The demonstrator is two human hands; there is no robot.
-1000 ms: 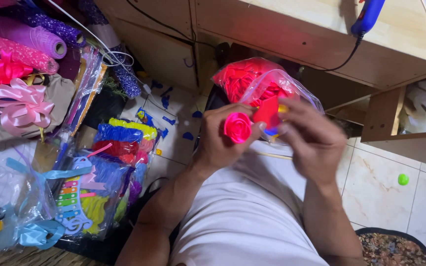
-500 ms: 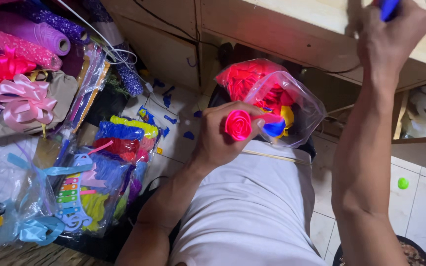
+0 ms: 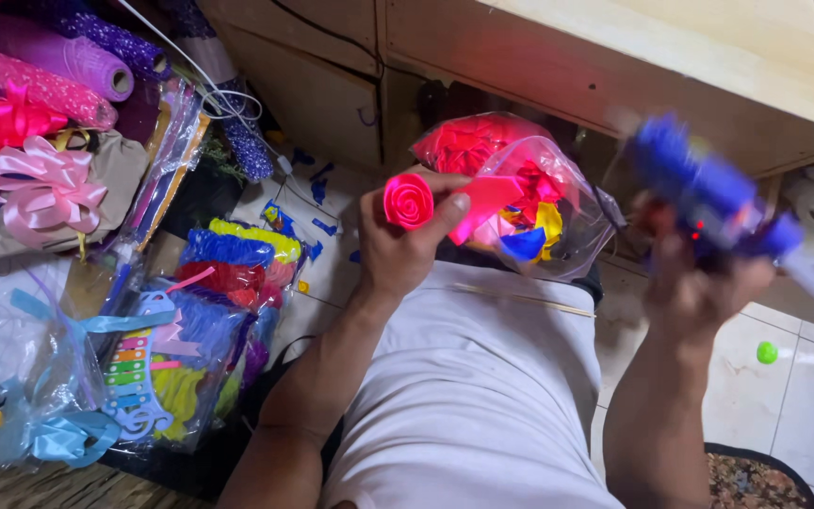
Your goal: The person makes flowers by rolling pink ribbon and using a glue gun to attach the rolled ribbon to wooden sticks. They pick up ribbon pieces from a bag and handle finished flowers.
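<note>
My left hand [image 3: 398, 247] grips a rolled pink ribbon rose [image 3: 409, 201], with a loose strip of pink ribbon [image 3: 484, 200] trailing to the right. My right hand [image 3: 699, 287] holds a blue glue gun [image 3: 708, 198], blurred by motion, a little to the right of the rose. Behind both hands a clear plastic bag [image 3: 558, 203] holds red, yellow and blue ribbon pieces. A thin wooden stick [image 3: 525, 299] lies across my lap.
Rolls of mesh [image 3: 58, 57], pink bows [image 3: 40, 184] and packets of coloured items [image 3: 209, 302] crowd the floor at left. A wooden cabinet [image 3: 539, 66] stands ahead. A small green ball [image 3: 766, 353] lies on the tiles at right, a dark round mat [image 3: 756, 481] below it.
My right hand left the rose, reached up to the cabinet top, took the blue glue gun and brought it down beside the rose. The left hand kept hold of the rose.
</note>
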